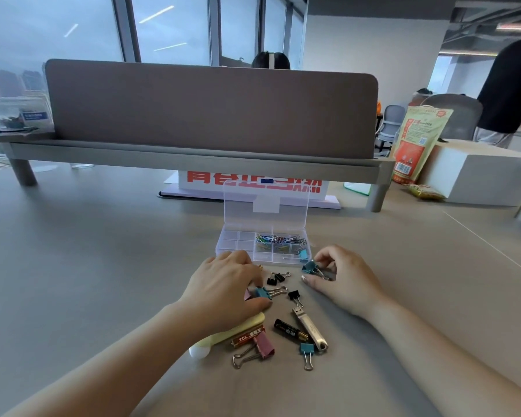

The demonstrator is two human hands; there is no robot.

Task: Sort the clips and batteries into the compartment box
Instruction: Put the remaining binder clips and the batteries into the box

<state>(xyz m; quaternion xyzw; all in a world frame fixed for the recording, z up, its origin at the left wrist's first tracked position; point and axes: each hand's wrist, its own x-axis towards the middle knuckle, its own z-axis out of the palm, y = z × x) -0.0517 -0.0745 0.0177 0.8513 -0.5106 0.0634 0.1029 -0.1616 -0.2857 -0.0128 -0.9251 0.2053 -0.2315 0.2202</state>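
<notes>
The clear compartment box (233, 240) stands open on the desk, lid upright, with coloured paper clips (278, 239) in its right compartments and a teal clip (303, 253) at its front right corner. My right hand (340, 278) pinches a teal binder clip (309, 266) just in front of the box. My left hand (226, 287) pinches another teal binder clip (263, 292) on the desk. Between the hands lie black binder clips (275, 278) and another black one (294, 295). Nearer me lie a red battery (247, 337), a black battery (289, 329), a pink clip (265, 344) and a teal clip (307, 349).
A silver USB stick (312, 328) lies beside the black battery. A yellow object (238, 326) sits under my left wrist. A desk divider (211, 109) rises behind the box, with a red-lettered white box (253, 183) below it. A snack bag (418, 139) stands at the right.
</notes>
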